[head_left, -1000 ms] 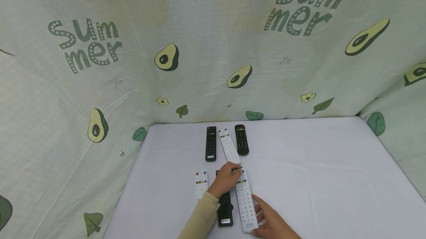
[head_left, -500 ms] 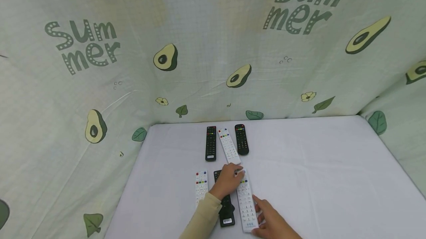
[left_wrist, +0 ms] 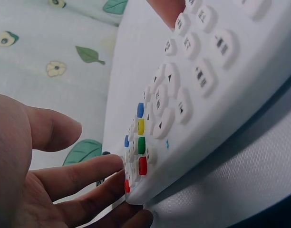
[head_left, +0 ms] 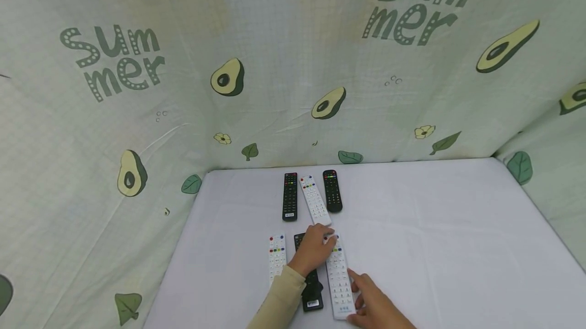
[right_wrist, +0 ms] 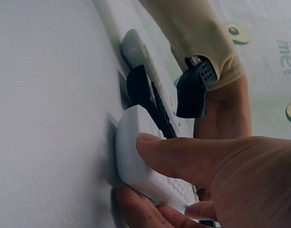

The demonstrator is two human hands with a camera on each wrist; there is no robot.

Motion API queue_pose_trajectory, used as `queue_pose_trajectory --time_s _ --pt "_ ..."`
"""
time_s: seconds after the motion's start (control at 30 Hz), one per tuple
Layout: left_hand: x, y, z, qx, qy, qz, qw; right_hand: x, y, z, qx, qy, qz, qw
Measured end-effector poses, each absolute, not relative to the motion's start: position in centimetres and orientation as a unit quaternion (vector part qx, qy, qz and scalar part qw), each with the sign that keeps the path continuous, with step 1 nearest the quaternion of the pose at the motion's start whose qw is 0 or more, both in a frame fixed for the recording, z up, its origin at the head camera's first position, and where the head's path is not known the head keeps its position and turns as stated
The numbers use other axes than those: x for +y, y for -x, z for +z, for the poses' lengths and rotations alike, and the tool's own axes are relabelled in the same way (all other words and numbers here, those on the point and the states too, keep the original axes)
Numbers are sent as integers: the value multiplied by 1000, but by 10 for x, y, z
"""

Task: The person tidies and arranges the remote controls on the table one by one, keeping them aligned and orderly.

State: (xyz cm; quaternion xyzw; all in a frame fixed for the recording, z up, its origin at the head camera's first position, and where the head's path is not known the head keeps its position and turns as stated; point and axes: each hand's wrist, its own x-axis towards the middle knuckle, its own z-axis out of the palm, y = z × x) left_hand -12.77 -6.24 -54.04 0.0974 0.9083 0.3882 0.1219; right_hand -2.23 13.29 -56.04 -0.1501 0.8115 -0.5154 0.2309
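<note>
In the head view a long white remote control (head_left: pixel 340 288) lies on the table at the front. My left hand (head_left: pixel 315 248) is at its far end; in the left wrist view the fairly straight fingers (left_wrist: pixel 83 175) touch that end while the thumb stands apart. My right hand (head_left: pixel 377 303) holds the near right corner. The right wrist view has its thumb (right_wrist: pixel 179 156) against the end face and the fingers along the side. Just left lies a black remote control (head_left: pixel 313 293), partly under my left wrist. A second white remote control (head_left: pixel 276 255) is further left, its lower part hidden by the sleeve.
Behind, three more remotes form a row: a black one (head_left: pixel 290 197), a slanted white one (head_left: pixel 315 201) and a rounded black one (head_left: pixel 332 191). The white tablecloth (head_left: pixel 439 237) stretches to the right. An avocado-print curtain (head_left: pixel 274 39) rises at the table's back edge.
My left hand and the far end of the long white remote have shifted slightly right. The black remote beside it has turned a little. My right hand stays at the near corner.
</note>
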Motion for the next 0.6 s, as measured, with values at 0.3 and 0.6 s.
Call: queue_pose_trajectory --time_s 0.3,0.6 --pt "-63 129 -536 909 -93 404 55 137 30 -548 843 121 -493 178" --pt "-65 143 -536 869 -56 489 42 134 72 -534 879 25 -470 78"
